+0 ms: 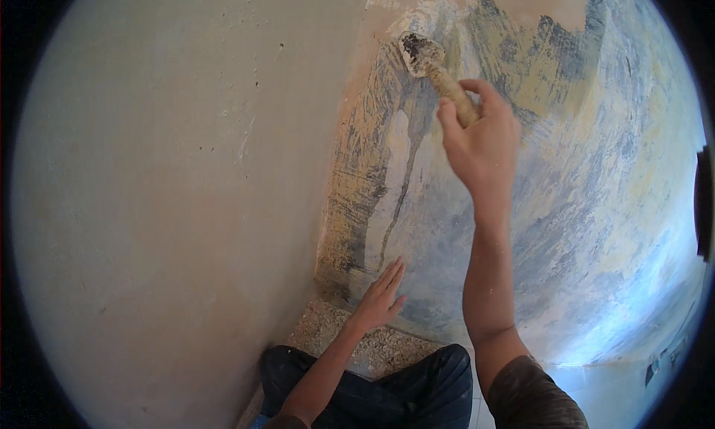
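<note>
My right hand [484, 142] is raised and closed around the wooden handle of a scraper [436, 65]. Its dirty blade presses flat against the wall high up, where the beige paint ends. Around the blade the wall [581, 176] is stripped, showing blue, grey and yellow patches with scrape marks. My left hand [380, 295] rests open, fingers spread, flat against the bottom of the scraped wall near the corner. It holds nothing.
A smooth beige wall [164, 205] fills the left side and meets the scraped wall at a corner. A speckled floor [372, 343] with dust and flakes lies below. My dark trousers [402, 388] show at the bottom. A dark opening [701, 205] sits at the far right.
</note>
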The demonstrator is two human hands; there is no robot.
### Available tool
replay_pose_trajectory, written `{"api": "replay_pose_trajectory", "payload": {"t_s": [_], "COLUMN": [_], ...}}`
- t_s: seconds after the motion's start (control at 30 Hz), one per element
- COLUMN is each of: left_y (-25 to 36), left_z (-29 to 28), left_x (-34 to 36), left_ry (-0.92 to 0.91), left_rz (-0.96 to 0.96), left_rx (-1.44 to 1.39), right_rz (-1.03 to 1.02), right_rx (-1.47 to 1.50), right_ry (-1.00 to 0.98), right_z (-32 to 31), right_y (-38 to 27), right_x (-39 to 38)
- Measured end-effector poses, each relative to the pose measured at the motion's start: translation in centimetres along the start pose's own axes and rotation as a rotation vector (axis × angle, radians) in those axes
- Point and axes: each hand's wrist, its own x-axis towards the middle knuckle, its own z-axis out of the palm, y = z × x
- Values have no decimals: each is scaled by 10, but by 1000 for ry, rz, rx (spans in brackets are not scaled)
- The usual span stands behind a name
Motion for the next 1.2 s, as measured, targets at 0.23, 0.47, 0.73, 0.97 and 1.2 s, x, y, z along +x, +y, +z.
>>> {"api": "replay_pose_trajectory", "payload": {"t_s": [0.23,0.47,0.73,0.97,1.2], "left_y": [2,5,1,4,4], "left_z": [3,5,7,4,4], "left_x": [0,-1,-1,-2,0], "left_ry": [-6,-22,-15,-23,-19], "left_rz": [3,8,18,-1,23], "left_rx": [-4,20,36,30,12], "right_rz": [-11,-318,-309,-352,-419], "right_rx": [51,-20,-16,35,-123], "right_ry": [26,24,-28,-17,-10], "right_z": [-18,-15,-18,-13,-13], "right_y": [9,3,30,35,38], "right_x": [36,52,65,68,92]}}
